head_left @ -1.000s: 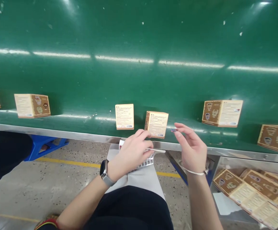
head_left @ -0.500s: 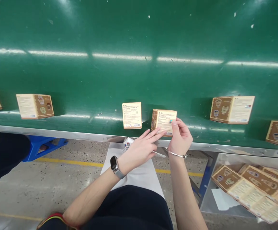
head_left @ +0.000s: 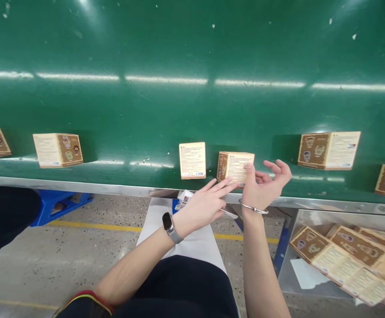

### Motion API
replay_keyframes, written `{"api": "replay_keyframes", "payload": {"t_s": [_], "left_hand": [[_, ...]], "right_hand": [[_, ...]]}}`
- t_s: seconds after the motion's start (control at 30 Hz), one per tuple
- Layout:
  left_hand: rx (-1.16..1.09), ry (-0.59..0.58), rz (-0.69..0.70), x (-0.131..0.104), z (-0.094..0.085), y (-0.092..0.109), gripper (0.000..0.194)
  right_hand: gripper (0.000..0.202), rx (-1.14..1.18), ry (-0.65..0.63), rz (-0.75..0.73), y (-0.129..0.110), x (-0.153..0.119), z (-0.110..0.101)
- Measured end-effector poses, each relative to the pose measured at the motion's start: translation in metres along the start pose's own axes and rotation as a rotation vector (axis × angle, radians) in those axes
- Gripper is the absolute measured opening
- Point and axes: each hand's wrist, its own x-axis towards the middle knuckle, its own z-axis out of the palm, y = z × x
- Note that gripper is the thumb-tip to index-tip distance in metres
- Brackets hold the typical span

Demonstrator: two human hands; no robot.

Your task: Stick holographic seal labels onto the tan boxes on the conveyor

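Note:
A small brown-and-cream printed carton (head_left: pixel 234 163) stands near the table's front edge. My left hand (head_left: pixel 205 205) lies at its lower front, with outstretched fingers touching it. A white sheet (head_left: pixel 184 197) with printed patches shows on both sides of that hand, held beneath the palm; its middle is hidden. My right hand (head_left: pixel 265 185) is open, its thumb pressed on the carton's upper right corner and the other fingers spread off to the right. Just left of this carton is a second carton (head_left: pixel 192 160), its cream text panel facing me.
More cartons stand along the green table (head_left: pixel 165 115): a left carton (head_left: pixel 58 150) and a right carton (head_left: pixel 329 150), with others cut off by the frame edges. Flat, unfolded cartons (head_left: pixel 344 260) lie on a metal shelf at lower right. A blue stool (head_left: pixel 58 203) stands at left.
My right fingers have left the carton's right side and spread rightward, while the thumb stays on its face. The coloured patch there is now covered by the thumb. The view has shifted slightly.

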Motion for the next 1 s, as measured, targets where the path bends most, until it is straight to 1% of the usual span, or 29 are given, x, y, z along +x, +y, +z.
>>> {"api": "replay_keyframes", "payload": {"t_s": [0.03, 0.07, 0.1, 0.13, 0.17, 0.2, 0.27, 0.3, 0.33, 0.37, 0.43, 0.5, 0.57, 0.63, 0.7, 0.8, 0.87, 0.93, 0.97, 1.0], "left_hand": [[-0.022, 0.013, 0.005, 0.0, -0.001, 0.0, 0.018], [-0.056, 0.023, -0.008, -0.001, -0.003, 0.001, 0.018], [-0.104, 0.025, -0.04, -0.003, -0.006, 0.002, 0.018], [-0.158, 0.024, -0.09, -0.005, -0.01, 0.004, 0.019], [-0.211, 0.022, -0.151, -0.008, -0.014, 0.005, 0.019], [-0.258, 0.022, -0.211, -0.011, -0.02, 0.007, 0.019], [-0.341, 0.033, -0.31, -0.017, -0.031, 0.008, 0.018], [-0.387, 0.045, -0.347, -0.02, -0.036, 0.008, 0.016], [-0.442, 0.054, -0.381, -0.022, -0.041, 0.008, 0.014], [-0.496, 0.059, -0.412, -0.024, -0.046, 0.007, 0.013], [-0.55, 0.051, -0.469, -0.028, -0.054, 0.004, 0.013], [-0.53, 0.026, -0.506, -0.032, -0.06, 0.001, 0.011], [-0.488, 0.003, -0.516, -0.034, -0.064, -0.001, 0.011], [-0.45, -0.013, -0.509, -0.035, -0.067, -0.002, 0.014], [-0.384, -0.031, -0.502, -0.035, -0.068, -0.002, 0.015], [-0.299, -0.063, -0.498, -0.034, -0.069, -0.002, 0.016], [-0.287, -0.077, -0.508, -0.033, -0.069, -0.002, 0.018], [-0.294, -0.081, -0.538, -0.032, -0.07, -0.002, 0.019], [-0.286, -0.079, -0.561, -0.032, -0.07, -0.002, 0.02], [-0.267, -0.076, -0.58, -0.031, -0.069, -0.001, 0.021]], "right_hand": [[0.048, -0.015, 0.001, -0.039, -0.001, 0.003, -0.005], [0.04, -0.04, -0.006, -0.097, -0.003, 0.005, -0.011], [0.03, -0.064, -0.03, -0.157, -0.006, 0.007, -0.019], [0.021, -0.083, -0.093, -0.213, -0.011, 0.008, -0.027], [0.017, -0.095, -0.208, -0.262, -0.018, 0.007, -0.036], [0.016, -0.094, -0.369, -0.308, -0.025, 0.006, -0.044], [0.016, -0.069, -0.734, -0.396, -0.039, 0.003, -0.057], [0.017, -0.06, -0.884, -0.436, -0.044, 0.001, -0.061], [0.017, -0.058, -0.986, -0.465, -0.048, 0.0, -0.063], [0.017, -0.061, -1.037, -0.478, -0.05, -0.001, -0.065], [0.018, -0.093, -1.06, -0.461, -0.051, -0.003, -0.065], [0.019, -0.138, -1.054, -0.437, -0.049, -0.003, -0.063], [0.02, -0.158, -1.034, -0.456, -0.048, -0.003, -0.062], [0.019, -0.139, -1.009, -0.525, -0.048, -0.004, -0.06], [0.015, -0.13, -0.971, -0.625, -0.05, -0.005, -0.058], [0.012, -0.179, -0.899, -0.776, -0.053, -0.009, -0.053], [0.012, -0.204, -0.858, -0.835, -0.054, -0.011, -0.051], [0.012, -0.168, -0.84, -0.832, -0.054, -0.013, -0.052], [0.012, -0.133, -0.836, -0.793, -0.053, -0.012, -0.054], [0.011, -0.091, -0.83, -0.724, -0.051, -0.011, -0.055]]}}
